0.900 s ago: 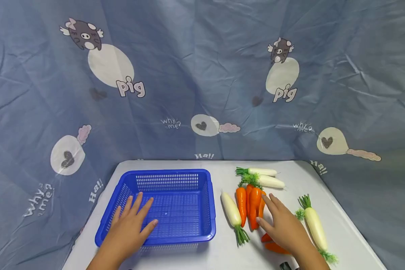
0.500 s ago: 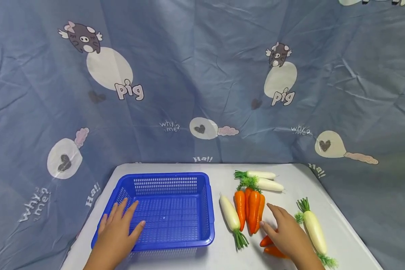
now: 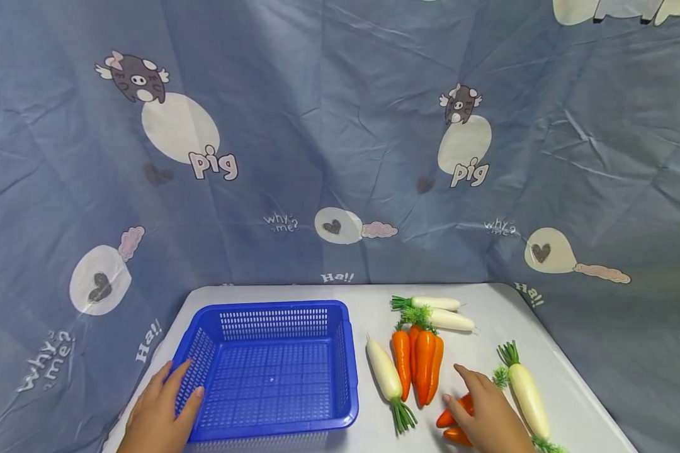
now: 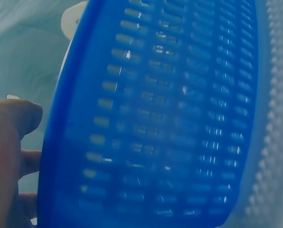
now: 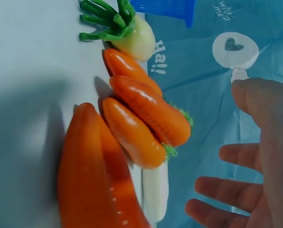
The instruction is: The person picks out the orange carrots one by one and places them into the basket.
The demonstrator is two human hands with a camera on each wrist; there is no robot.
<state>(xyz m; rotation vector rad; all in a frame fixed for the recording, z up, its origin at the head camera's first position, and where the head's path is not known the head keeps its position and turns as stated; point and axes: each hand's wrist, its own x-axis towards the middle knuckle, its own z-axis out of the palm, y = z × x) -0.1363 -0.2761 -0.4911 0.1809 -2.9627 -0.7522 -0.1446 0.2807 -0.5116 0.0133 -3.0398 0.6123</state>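
A blue perforated plastic basket [image 3: 272, 384] stands on the left half of the table. My left hand [image 3: 161, 409] is at its left rim with fingers extended; the left wrist view has the fingertips [image 4: 31, 164] right by the basket wall [image 4: 170, 114]. On the right, my right hand [image 3: 484, 412] hovers with spread fingers over orange carrots [image 3: 456, 415], partly covering them. In the right wrist view those carrots [image 5: 91, 166] lie close up, apart from the fingers [image 5: 227, 192]. More carrots [image 3: 425, 368] lie bunched just beyond, beside a white radish [image 3: 385, 371].
Two white radishes [image 3: 447, 319] lie behind the bunched carrots. Another radish [image 3: 527, 393] lies near the right table edge [image 3: 592, 390]. A blue printed cloth [image 3: 294, 157] hangs behind and around the white table.
My left hand has moved left and nearer, from over the basket to its left rim. My right hand has drawn back slightly, away from the bunched carrots. The head view has tilted up a little.
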